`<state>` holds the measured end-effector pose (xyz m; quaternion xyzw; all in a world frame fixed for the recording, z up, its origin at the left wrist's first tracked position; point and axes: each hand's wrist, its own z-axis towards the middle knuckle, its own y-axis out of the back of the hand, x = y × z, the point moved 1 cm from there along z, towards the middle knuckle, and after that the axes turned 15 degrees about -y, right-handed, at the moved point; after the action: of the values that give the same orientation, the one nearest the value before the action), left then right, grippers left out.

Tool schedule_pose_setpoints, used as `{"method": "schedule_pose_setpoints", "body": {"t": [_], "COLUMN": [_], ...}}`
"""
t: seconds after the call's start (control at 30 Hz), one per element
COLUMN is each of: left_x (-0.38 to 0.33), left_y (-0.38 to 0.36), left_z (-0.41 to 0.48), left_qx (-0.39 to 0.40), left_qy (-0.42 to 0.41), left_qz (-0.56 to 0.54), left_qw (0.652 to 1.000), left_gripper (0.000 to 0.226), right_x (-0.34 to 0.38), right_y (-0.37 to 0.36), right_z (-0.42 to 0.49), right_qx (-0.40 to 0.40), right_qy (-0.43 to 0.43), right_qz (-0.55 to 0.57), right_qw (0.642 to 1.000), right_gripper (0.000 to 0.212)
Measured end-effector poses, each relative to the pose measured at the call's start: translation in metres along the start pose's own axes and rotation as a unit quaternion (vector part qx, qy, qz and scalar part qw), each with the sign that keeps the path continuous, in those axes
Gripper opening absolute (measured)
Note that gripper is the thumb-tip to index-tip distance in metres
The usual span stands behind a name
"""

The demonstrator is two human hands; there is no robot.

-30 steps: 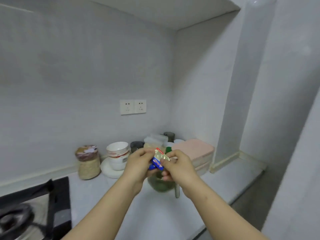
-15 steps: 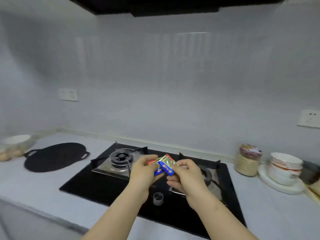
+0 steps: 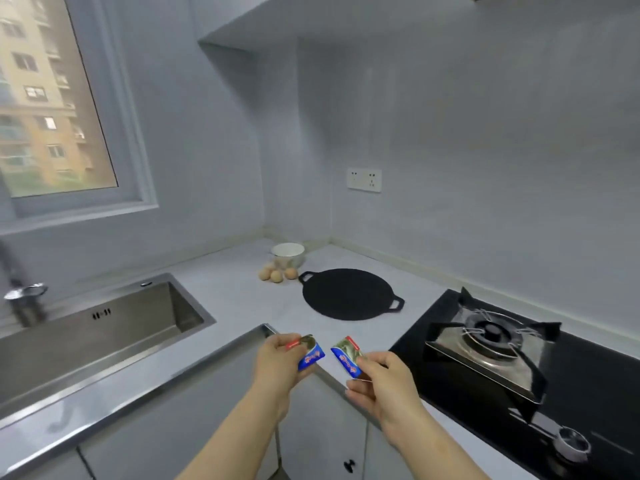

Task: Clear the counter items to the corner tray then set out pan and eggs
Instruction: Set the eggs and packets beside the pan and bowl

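Observation:
My left hand [image 3: 282,360] pinches a small blue, red-edged packet [image 3: 311,355]. My right hand [image 3: 382,384] pinches a second packet of the same kind [image 3: 347,356]. Both are held apart in the air in front of the counter's inner corner. A flat black pan with two small handles [image 3: 348,294] lies on the grey counter [image 3: 235,292] beyond my hands. Three brown eggs [image 3: 277,274] lie at the pan's far left, beside a white bowl [image 3: 288,252] near the wall corner.
A steel sink [image 3: 104,327] with a tap [image 3: 24,299] fills the left side under a window. A black gas hob with a burner [image 3: 491,336] and a knob [image 3: 571,445] lies to the right. White cabinet doors [image 3: 322,441] are below my hands.
My view has swung left from the corner of jars and bowls, past the hob, to the sink corner. The two packets, held together before, are now apart, one in each hand.

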<state>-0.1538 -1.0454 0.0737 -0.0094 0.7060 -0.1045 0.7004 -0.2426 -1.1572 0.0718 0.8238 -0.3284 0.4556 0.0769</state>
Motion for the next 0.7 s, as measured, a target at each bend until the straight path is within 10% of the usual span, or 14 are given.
{"method": "schedule_pose_setpoints", "body": {"t": [0.7], "left_x": [0.069], "left_y": [0.062], "left_z": [0.356], "left_qx": [-0.075], "left_qy": [0.069], "left_qz": [0.059], "left_qw": [0.993], "left_gripper": [0.019], "right_x": [0.087], "right_y": [-0.176], "right_z": [0.316], "right_qx": [-0.04], "right_qy": [-0.105], "right_qz": [-0.099], "right_qw": [0.989], "right_gripper": [0.01]}}
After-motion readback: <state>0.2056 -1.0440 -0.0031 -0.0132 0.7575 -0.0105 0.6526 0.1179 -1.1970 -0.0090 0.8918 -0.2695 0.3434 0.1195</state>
